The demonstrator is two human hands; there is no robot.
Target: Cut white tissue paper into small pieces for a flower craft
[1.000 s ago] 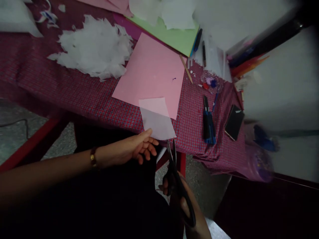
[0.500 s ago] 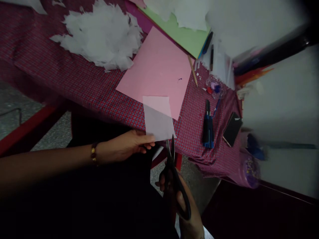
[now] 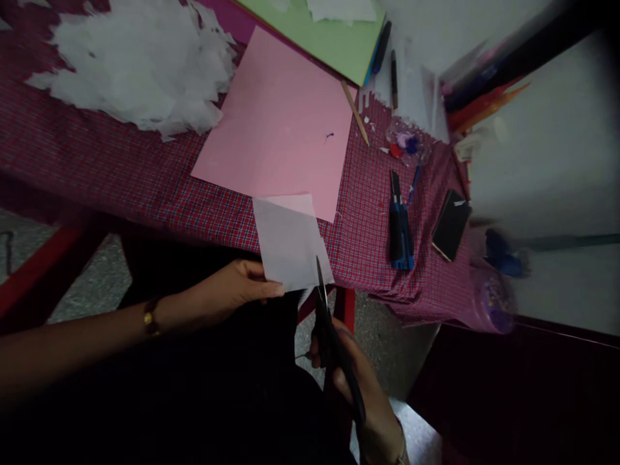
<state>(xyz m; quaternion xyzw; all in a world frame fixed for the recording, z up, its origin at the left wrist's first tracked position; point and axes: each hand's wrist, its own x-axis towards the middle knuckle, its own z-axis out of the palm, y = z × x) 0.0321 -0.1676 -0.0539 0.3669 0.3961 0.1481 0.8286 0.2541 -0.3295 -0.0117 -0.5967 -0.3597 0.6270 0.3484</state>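
Note:
My left hand (image 3: 232,294) pinches the lower left corner of a thin translucent white paper sheet (image 3: 285,240) held up over the near edge of the table. My right hand (image 3: 358,394) grips black-handled scissors (image 3: 329,329), its fingers through the loops. The blades point up and away from me, and their tips reach into the sheet's lower right edge. The sheet overlaps the corner of a large pink paper (image 3: 278,126) lying flat on the red checked tablecloth (image 3: 106,168).
A heap of white paper scraps (image 3: 130,61) lies at the far left. A green sheet (image 3: 324,35), pens, a wooden stick (image 3: 355,113), a blue-black tool (image 3: 400,226) and a black booklet (image 3: 450,225) sit to the right. A purple jar (image 3: 489,297) stands at the table's corner.
The scissors have moved up from below the sheet, and their tips now cut into its lower right edge. My left hand has closed from loose fingers into a pinch on the paper.

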